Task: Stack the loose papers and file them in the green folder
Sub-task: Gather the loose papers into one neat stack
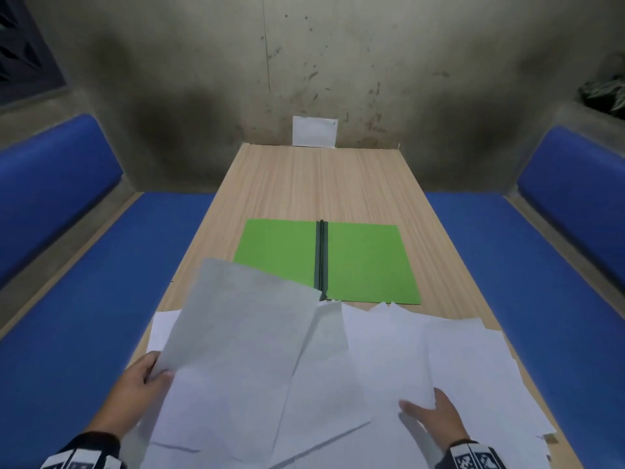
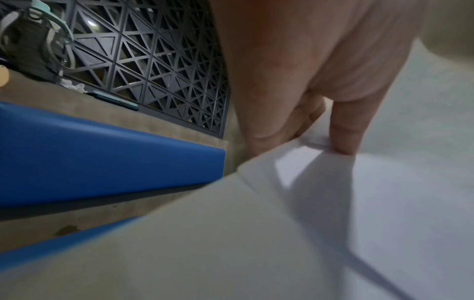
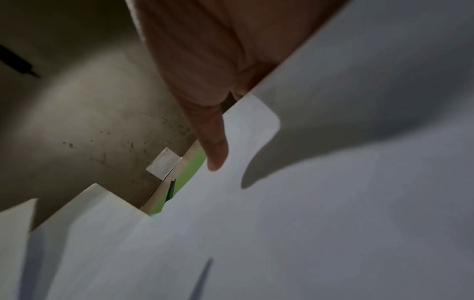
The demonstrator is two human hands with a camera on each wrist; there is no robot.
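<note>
The green folder (image 1: 365,262) lies open and flat mid-table, its dark spine clip (image 1: 320,255) running down the centre; a sliver of the folder (image 3: 191,168) also shows in the right wrist view. Several loose white papers (image 1: 473,360) overlap across the near end of the table. My left hand (image 1: 148,377) pinches the near corner of one sheet (image 1: 243,319), which is raised and tilted over the folder's left corner; thumb and fingers of the left hand (image 2: 307,142) close on that corner. My right hand (image 1: 429,418) holds the corner of another sheet (image 1: 449,360), thumb (image 3: 212,150) showing, fingers hidden by paper.
The wooden table (image 1: 304,184) is narrow, with blue padded benches on the left (image 1: 101,282) and right (image 1: 524,282). A small white card (image 1: 314,131) leans on the stained wall at the far end. A dark lattice panel (image 2: 153,60) stands behind the left bench.
</note>
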